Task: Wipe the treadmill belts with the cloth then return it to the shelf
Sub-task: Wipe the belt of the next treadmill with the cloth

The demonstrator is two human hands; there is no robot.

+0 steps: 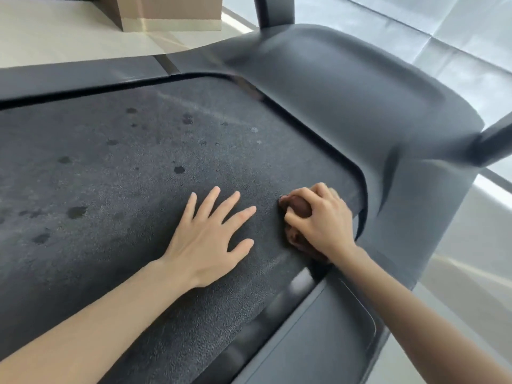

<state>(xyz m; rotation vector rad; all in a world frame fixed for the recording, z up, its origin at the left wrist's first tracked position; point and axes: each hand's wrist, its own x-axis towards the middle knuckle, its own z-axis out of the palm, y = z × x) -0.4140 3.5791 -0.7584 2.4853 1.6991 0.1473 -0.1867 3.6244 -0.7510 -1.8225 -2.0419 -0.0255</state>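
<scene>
The dark textured treadmill belt [116, 173] fills most of the view, with several darker wet-looking spots on its left and middle. My left hand [210, 239] lies flat on the belt, fingers spread and straight. Just to its right, my right hand [321, 220] grips a bunched brown cloth [300, 209] and presses it onto the belt near the belt's front right corner. Most of the cloth is hidden under that hand.
The grey motor cover [360, 101] curves round the belt's far end, with two dark uprights [274, 9] rising from it. A side rail [318, 328] runs along the belt's right edge. A cardboard box [169, 12] stands on the pale floor beyond.
</scene>
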